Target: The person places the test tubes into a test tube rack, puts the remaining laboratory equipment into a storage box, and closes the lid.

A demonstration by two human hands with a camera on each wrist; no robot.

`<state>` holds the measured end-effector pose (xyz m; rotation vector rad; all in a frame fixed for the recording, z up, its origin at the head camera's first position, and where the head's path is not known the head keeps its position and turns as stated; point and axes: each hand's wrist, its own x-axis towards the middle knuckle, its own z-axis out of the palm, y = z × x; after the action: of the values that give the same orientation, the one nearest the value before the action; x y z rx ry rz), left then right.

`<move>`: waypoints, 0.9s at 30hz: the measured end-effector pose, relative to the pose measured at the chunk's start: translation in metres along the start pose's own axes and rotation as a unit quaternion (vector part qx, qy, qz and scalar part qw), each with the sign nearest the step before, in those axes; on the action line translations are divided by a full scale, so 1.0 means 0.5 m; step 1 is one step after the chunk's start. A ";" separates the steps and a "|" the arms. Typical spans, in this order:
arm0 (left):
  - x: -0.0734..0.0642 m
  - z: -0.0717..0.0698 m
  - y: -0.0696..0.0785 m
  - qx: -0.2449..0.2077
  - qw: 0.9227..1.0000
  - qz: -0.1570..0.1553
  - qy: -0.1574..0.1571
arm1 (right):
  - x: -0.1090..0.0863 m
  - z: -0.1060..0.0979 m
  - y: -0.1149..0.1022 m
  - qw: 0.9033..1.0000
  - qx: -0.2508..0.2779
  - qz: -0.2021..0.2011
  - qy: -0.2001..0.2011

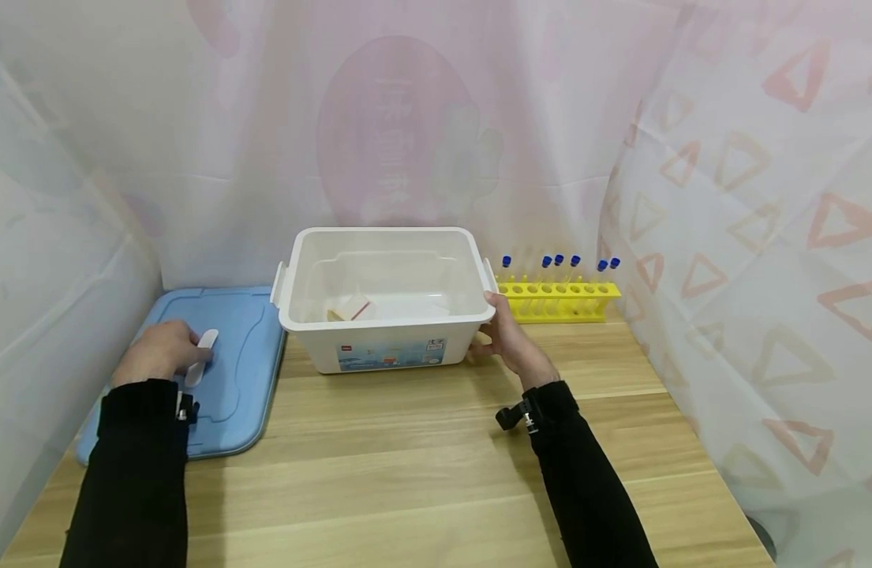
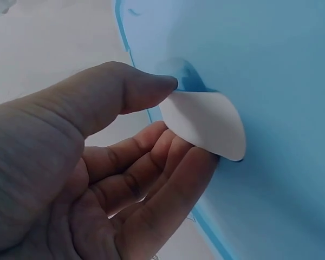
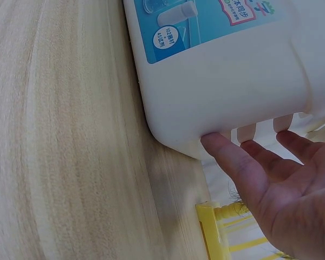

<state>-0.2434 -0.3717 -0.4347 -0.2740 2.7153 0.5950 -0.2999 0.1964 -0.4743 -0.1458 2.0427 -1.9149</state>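
Note:
My left hand (image 1: 159, 351) is over the blue lid (image 1: 247, 379) at the left of the table. Its thumb and fingers pinch a white, spoon-shaped plastic piece (image 2: 208, 122), whose curved end points toward the lid in the left wrist view. My right hand (image 1: 510, 339) is at the right end of a white plastic bin (image 1: 379, 335). In the right wrist view its extended fingertips touch the bin's end wall. The bin stands upright on the table with its top uncovered, and a small pale piece with a red edge (image 1: 353, 308) lies inside it.
A yellow test tube rack (image 1: 559, 292) stands just right of the bin, holding several tubes with blue caps. The wooden table (image 1: 379, 473) extends in front of the bin. Printed curtains (image 1: 400, 118) hang behind and on both sides.

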 end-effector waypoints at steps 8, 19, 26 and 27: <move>0.002 0.000 -0.001 0.001 1.000 0.014 0.028 | -0.001 0.001 0.001 1.000 -0.002 0.000 -0.001; -0.014 -0.004 0.012 -0.029 0.995 0.001 0.096 | 0.000 0.001 0.003 1.000 0.005 -0.002 0.001; -0.028 -0.014 0.026 -0.041 0.991 0.001 0.127 | 0.000 -0.001 0.005 1.000 0.007 -0.007 -0.005; -0.029 -0.014 0.028 -0.042 0.990 0.000 0.132 | 0.000 0.000 0.005 1.000 0.007 -0.007 -0.006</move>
<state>-0.2356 -0.3608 -0.4181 -0.3984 2.9455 0.7204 -0.2994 0.1969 -0.4765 -0.1680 2.0257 -1.9310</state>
